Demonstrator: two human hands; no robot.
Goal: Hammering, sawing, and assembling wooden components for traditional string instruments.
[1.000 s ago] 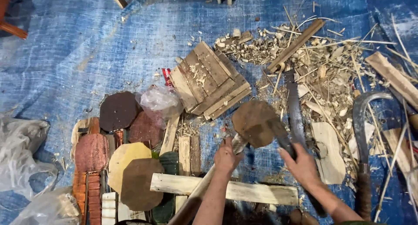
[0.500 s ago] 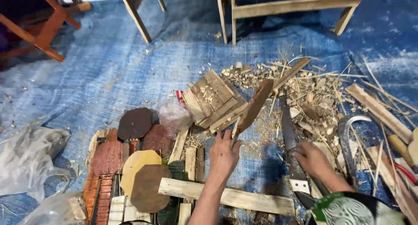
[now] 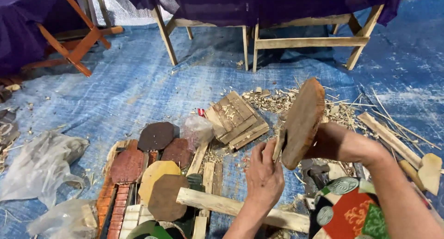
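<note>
Brown wooden disc [image 3: 303,121], rough-edged, raised on edge above the blue tarp [image 3: 138,91], centre-right of view. Left hand [image 3: 264,174]: grip closed on the disc's lower left edge, thumb and fingers pinching it. Right hand [image 3: 335,142]: mostly hidden behind the disc, pressed against its far face; grip can't be made out. Below the hands: pale wood batten [image 3: 217,203] lying across the floor. Left of it: cluster of flat cut-outs [image 3: 159,169], dark brown, reddish & tan, overlapping. Behind the disc: slatted wood panel [image 3: 237,119] w/ shavings [image 3: 277,100] scattered beside it. Far left: crumpled clear plastic bags [image 3: 41,165]. Top: 2 wooden trestle frames [image 3: 305,40] under purple cloth [image 3: 259,3].
</note>
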